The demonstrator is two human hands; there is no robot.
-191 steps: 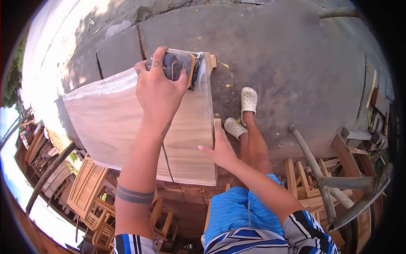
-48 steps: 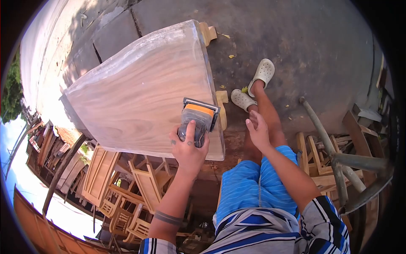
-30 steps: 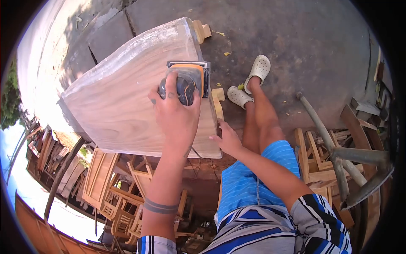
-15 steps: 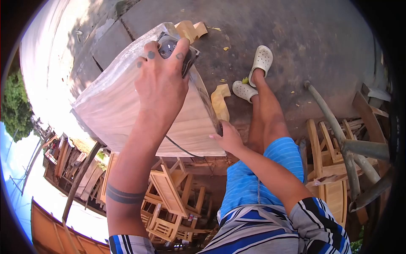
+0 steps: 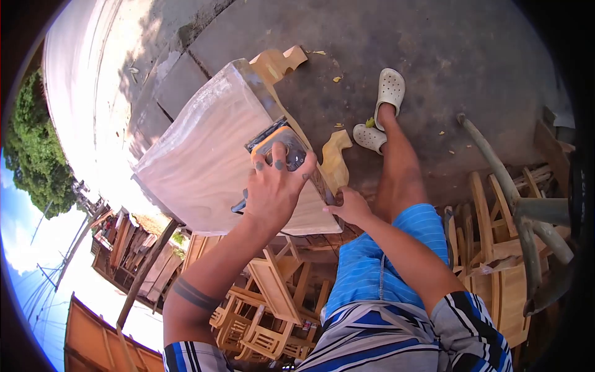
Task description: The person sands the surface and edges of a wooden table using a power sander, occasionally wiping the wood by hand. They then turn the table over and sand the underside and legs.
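My left hand (image 5: 276,192) is wrapped over the top of an orange and black power sander (image 5: 286,146). The sander lies flat on a pale wooden panel (image 5: 204,149), close to its right edge. A dusty, whitish film covers part of this panel, which belongs to a furniture piece with curved wooden legs (image 5: 335,162) along its right side. My right hand (image 5: 352,208) grips the panel's near right corner, thumb on the upper side and some fingers hidden below. Part of the sander's cord or handle shows left of my left wrist.
Unfinished wooden chairs (image 5: 273,322) are stacked beneath and beyond the panel. More wooden frames (image 5: 489,229) stand at the right beside a metal pipe frame (image 5: 527,217). Concrete floor (image 5: 297,87) with scattered leaves lies beyond. My feet wear pale clogs (image 5: 390,90).
My left hand has drawn the sander from the panel's far corner back toward me along the right edge. My right hand keeps to the near corner. The view has shifted slightly.
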